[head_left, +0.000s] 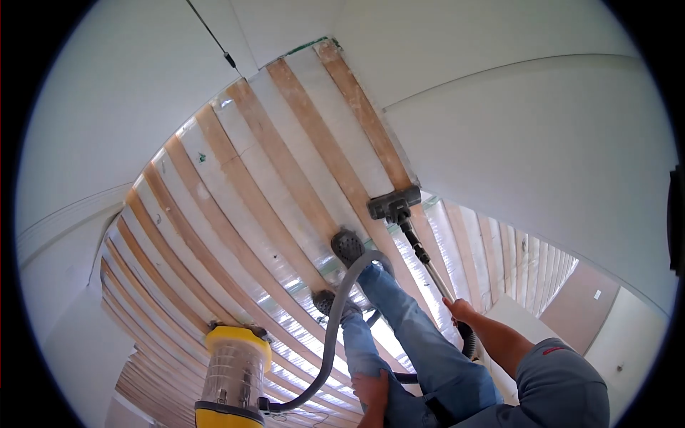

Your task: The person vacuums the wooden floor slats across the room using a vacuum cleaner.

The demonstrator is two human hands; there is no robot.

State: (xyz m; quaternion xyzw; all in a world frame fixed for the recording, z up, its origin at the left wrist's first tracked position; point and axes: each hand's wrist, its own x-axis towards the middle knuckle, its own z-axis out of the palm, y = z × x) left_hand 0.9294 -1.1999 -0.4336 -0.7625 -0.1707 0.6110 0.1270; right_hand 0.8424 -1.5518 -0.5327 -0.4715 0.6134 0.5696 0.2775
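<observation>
My right hand (pixel 460 312) is wrapped round the vacuum cleaner's wand (pixel 437 278), near its upper end. The black floor nozzle (pixel 394 205) rests across a wooden batten beside the wall corner. My left hand (pixel 371 389) lies against the thigh of my blue jeans (pixel 410 328), and no object shows in it. From the yellow and clear vacuum canister (pixel 234 371) a grey hose (pixel 332 335) loops up and over my lower leg. My dark shoes (pixel 347 246) stand among the battens.
Parallel wooden battens (pixel 242 182) with silvery foil between them cover the floor. White walls (pixel 514 135) stand ahead and at the right, with a projecting corner beside the nozzle. More battens run past that corner. A thin cable hangs at the top left.
</observation>
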